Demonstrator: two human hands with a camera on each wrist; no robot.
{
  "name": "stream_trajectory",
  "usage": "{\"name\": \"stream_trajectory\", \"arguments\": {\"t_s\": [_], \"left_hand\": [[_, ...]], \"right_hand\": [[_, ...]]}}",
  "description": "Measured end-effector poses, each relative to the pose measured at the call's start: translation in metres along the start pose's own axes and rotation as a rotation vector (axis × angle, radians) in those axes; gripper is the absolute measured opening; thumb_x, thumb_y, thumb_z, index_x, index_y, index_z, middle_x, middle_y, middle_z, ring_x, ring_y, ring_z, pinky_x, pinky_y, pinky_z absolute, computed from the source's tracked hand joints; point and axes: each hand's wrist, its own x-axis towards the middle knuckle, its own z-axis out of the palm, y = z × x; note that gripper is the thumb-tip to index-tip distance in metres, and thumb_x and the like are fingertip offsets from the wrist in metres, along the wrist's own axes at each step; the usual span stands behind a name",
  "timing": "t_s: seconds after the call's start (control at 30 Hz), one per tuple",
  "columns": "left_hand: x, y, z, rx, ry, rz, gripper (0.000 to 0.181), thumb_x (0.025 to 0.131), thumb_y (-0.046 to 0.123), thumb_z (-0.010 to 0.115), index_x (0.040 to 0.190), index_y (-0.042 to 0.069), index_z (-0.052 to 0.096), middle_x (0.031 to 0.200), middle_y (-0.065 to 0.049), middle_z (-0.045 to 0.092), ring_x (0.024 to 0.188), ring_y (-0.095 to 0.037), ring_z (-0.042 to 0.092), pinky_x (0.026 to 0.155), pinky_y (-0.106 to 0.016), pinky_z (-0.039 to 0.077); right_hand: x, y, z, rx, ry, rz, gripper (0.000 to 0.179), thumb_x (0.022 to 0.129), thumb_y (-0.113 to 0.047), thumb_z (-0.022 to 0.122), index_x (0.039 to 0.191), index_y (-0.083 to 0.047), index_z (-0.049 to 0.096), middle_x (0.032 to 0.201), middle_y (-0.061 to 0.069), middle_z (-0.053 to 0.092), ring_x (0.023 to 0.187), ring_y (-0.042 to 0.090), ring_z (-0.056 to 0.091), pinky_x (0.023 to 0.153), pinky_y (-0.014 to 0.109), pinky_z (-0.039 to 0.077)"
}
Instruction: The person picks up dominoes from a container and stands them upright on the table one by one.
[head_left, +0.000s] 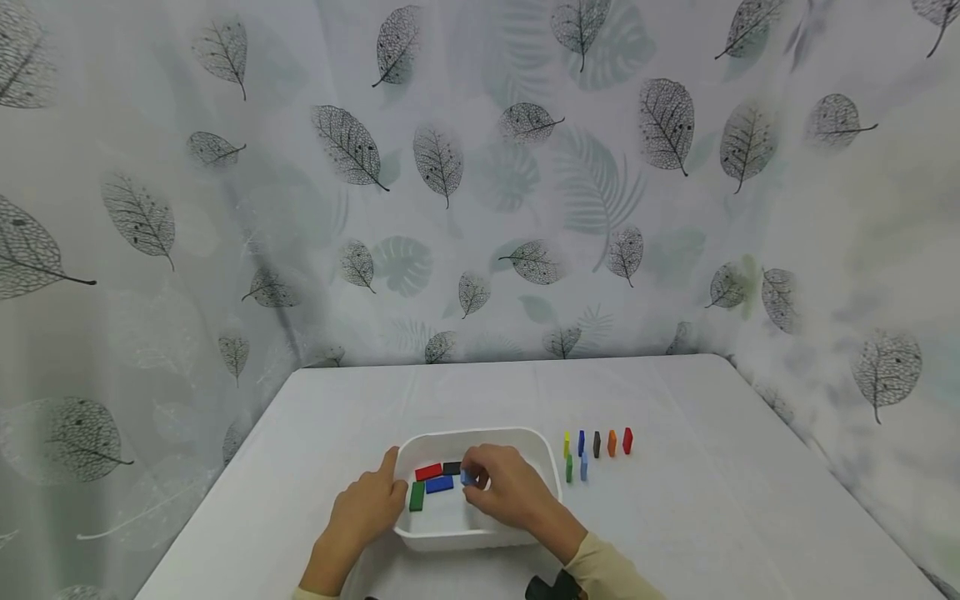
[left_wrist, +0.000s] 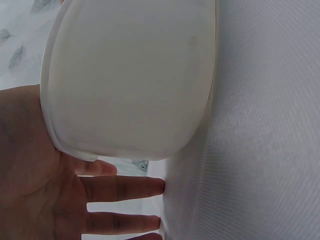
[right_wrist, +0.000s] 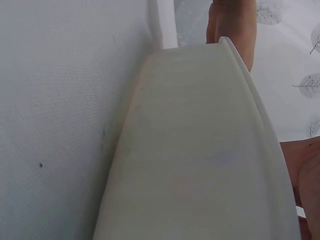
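A white plastic tray (head_left: 517, 433) stands on the table. My left hand (head_left: 367, 504) holds its left end, thumb over the rim; in the left wrist view the other fingers (left_wrist: 122, 188) stretch straight beside the tray's outer wall (left_wrist: 130, 80). Over the inside, my right hand (head_left: 506, 487) pinches a light blue domino block (head_left: 467, 477) between thumb and fingers. Left of it lie a red block (head_left: 428, 472), a black block (head_left: 452, 468), a blue block (head_left: 439, 484) and a green block (head_left: 417, 496). The tray wall (right_wrist: 190, 140) hides the right fingertips in the right wrist view.
Right of the tray, upright blocks stand in two rows: yellow (head_left: 567, 443), blue (head_left: 581, 442), black (head_left: 597, 444), orange (head_left: 612, 443) and red (head_left: 627, 441) behind, green (head_left: 569, 468) and light blue (head_left: 584, 467) in front. Leaf-patterned curtains (head_left: 480, 192) surround the white table (head_left: 712, 500).
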Motion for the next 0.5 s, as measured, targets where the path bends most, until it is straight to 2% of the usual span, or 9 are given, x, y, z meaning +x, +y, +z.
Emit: {"name": "stream_trajectory", "arguments": {"t_s": [0.5], "left_hand": [[-0.0007, 0.002, -0.001, 0.002, -0.002, 0.0, 0.061, 0.101, 0.023, 0.051, 0.155, -0.002, 0.04, 0.069, -0.004, 0.053, 0.054, -0.022, 0.048, 0.05, -0.036, 0.042]], "right_hand": [[-0.0035, -0.0025, -0.009, 0.031, 0.007, 0.002, 0.019, 0.086, -0.005, 0.081, 0.101, -0.012, 0.073, 0.09, -0.007, 0.066, 0.079, 0.007, 0.063, 0.071, 0.023, 0.053]]}}
